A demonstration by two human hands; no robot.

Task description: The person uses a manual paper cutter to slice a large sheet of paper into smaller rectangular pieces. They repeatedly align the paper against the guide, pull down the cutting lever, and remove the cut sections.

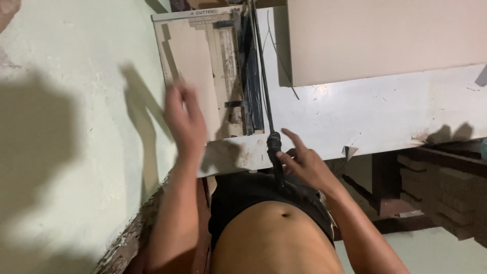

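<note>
Left hand [183,117] open and blurred over the paper cutter [213,71] at the white table [385,109] left edge, right hand [304,163] — fingers spread (loose) — beside the black lever handle [274,147] at the near edge

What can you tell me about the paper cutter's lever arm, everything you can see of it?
The lever arm is a thin, dark, worn-looking bar running along the right edge of the paper cutter, lying low, near the bed. Its near end carries a black wrapped handle jutting past the white table. The right hand touches the handle, fingers spread.
</note>
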